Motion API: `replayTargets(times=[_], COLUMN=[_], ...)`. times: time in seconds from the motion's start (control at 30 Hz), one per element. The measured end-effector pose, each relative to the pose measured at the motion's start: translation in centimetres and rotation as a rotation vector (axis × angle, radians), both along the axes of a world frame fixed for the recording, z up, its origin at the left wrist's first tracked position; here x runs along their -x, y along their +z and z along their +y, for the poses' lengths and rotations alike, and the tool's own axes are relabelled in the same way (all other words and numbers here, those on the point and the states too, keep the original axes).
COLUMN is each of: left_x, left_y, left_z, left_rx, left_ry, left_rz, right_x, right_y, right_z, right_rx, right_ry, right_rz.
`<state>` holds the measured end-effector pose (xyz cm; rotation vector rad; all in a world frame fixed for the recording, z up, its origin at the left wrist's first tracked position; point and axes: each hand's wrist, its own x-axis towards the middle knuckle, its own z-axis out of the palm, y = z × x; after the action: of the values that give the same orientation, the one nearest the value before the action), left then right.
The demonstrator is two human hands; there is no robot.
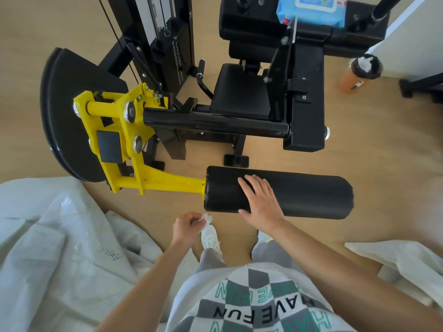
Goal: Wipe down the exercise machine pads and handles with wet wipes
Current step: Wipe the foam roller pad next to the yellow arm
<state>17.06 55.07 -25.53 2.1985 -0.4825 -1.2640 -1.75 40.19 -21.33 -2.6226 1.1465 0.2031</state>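
A black cylindrical roller pad (311, 195) sticks out to the right from a yellow arm (167, 182) of the exercise machine. My right hand (260, 200) lies flat on the pad's left part, fingers spread over the top, thumb on the near side. My left hand (188, 227) hovers below the pad's left end and pinches a small crumpled white wet wipe (206, 219). A blue pack of wet wipes (311, 10) rests on the machine's upper black pad (251, 27). The black seat pad (239, 89) is in the middle.
An orange bin with a black liner (359, 73) holding used white wipes stands on the wood floor at right. White plastic sheeting (60, 236) covers things at lower left and lower right. A black weight stack (167, 39) rises at the back.
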Motion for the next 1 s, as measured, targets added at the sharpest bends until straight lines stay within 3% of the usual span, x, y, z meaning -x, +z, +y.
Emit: replayTargets(times=[0.13, 0.27, 0.43, 0.53, 0.73, 1.0], left_x=[0.4, 0.7, 3.7, 6.7, 12.7, 18.6], left_y=[2.6, 6.1, 9.4, 9.8, 9.0, 7.2], left_z=[-0.4, -2.9, -7.2, -9.5, -13.2, -19.3], left_rx=[0.048, 0.203, 0.298, 0.269, 0.271, 0.318], left_ry=[0.082, 0.113, 0.053, -0.046, -0.372, -0.728], left_rz=[0.013, 0.071, 0.128, 0.148, 0.082, -0.392], right_x=[-1.0, -1.4, 0.3, 2.6, 11.4, 24.7], right_y=[0.9, 2.7, 3.7, 4.3, 4.0, 2.2], right_z=[-2.9, -2.5, 0.9, 1.3, -1.0, -7.6], right_rx=[-0.169, -0.282, -0.691, -0.65, -0.646, -0.338], right_ry=[-0.032, -0.165, -0.386, -0.547, -0.852, -1.406], right_rz=[-0.042, -0.274, -0.6, -0.724, -0.738, -0.734])
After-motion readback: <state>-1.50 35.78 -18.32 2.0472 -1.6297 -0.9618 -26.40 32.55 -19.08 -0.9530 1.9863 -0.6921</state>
